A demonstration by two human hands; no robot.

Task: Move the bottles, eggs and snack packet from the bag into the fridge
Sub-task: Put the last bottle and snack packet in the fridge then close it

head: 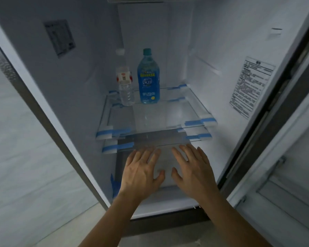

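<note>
Bottles, a clear one (126, 86) and a blue one (148, 81), are seen upright beyond the hands; left hand (141, 173) and right hand (193, 173) are spread flat, nothing grasped.

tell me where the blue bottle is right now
In the head view, the blue plastic bottle with a teal cap stands upright at the back of the upper glass shelf, left of centre, just right of the clear water bottle.

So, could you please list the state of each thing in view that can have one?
Fridge: door open, unlit inside.
Clear bottle: upright on upper glass shelf, capped.
Blue bottle: upright beside it, capped.
Left hand: open, empty.
Right hand: open, empty.
</note>
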